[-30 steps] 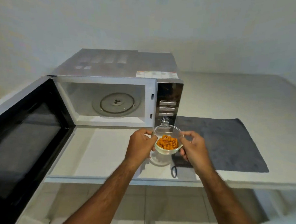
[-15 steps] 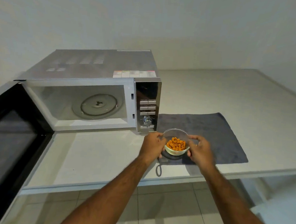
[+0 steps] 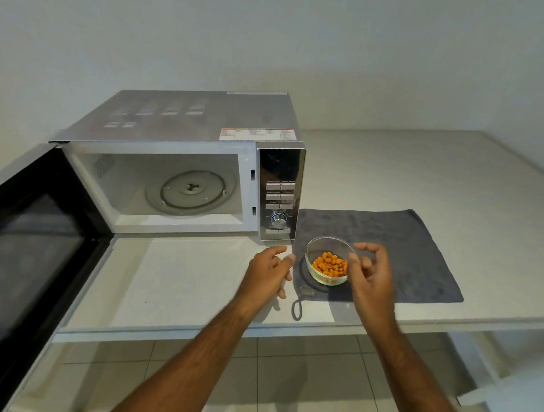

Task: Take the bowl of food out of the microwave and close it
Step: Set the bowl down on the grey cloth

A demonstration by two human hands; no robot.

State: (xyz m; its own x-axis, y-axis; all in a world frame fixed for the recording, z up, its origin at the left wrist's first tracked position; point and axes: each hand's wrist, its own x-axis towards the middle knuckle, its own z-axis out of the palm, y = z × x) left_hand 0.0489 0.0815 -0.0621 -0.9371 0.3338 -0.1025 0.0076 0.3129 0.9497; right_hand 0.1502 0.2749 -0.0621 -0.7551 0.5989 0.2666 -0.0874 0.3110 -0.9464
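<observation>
A clear glass bowl (image 3: 328, 261) holding orange food pieces rests on the near left corner of a grey cloth (image 3: 405, 246), just right of the microwave's control panel. The silver microwave (image 3: 186, 127) stands with its cavity bare except for the turntable (image 3: 188, 192). Its black door (image 3: 29, 248) swings wide open toward me at the left. My left hand (image 3: 268, 274) hovers open a little left of the bowl, fingers spread. My right hand (image 3: 371, 275) is open just right of the bowl, its thumb close to the rim, not gripping.
The white counter (image 3: 425, 177) runs right and back to the wall. Its front edge lies just below my wrists, with tiled floor (image 3: 269, 381) beneath. The cloth's hanging loop (image 3: 296, 309) lies near the counter edge. The open door blocks the left side.
The bowl was carried right from in front of the microwave and set on the cloth. Both hands have let go of it and drawn slightly apart.
</observation>
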